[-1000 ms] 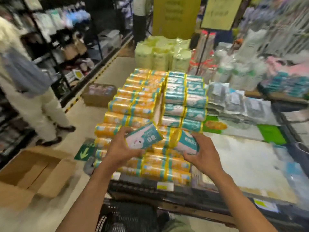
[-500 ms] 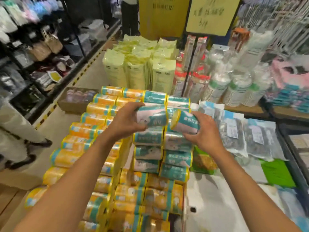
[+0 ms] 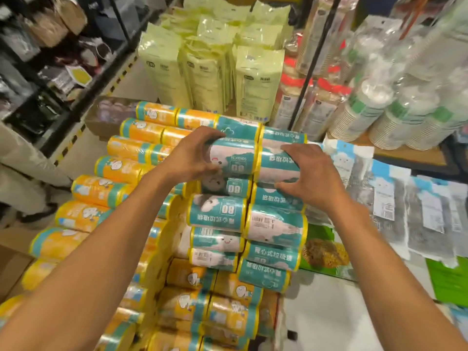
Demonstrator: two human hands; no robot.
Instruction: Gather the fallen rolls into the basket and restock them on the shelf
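Two teal-and-white rolls lie side by side near the far end of the teal stack point(image 3: 243, 224) on the shelf display. My left hand point(image 3: 192, 158) grips the left teal roll point(image 3: 235, 160) with fingers curled over its top and thumb below. The right teal roll point(image 3: 273, 165) is held the same way by my right hand point(image 3: 309, 178). Both rolls touch the rolls beneath them. Orange rolls point(image 3: 114, 188) fill the rows to the left and the near end. No basket is in view.
Pale yellow packs point(image 3: 207, 72) stand behind the rolls. Stacked paper cups point(image 3: 374, 107) sit at back right, flat plastic packets point(image 3: 395, 206) to the right. A cardboard box point(image 3: 106, 115) lies on the aisle floor at left, next to a person's legs point(image 3: 22, 173).
Both hands carried the two teal rolls forward and down from mid-air onto the far end of the teal stack. The camera moved closer over the display.
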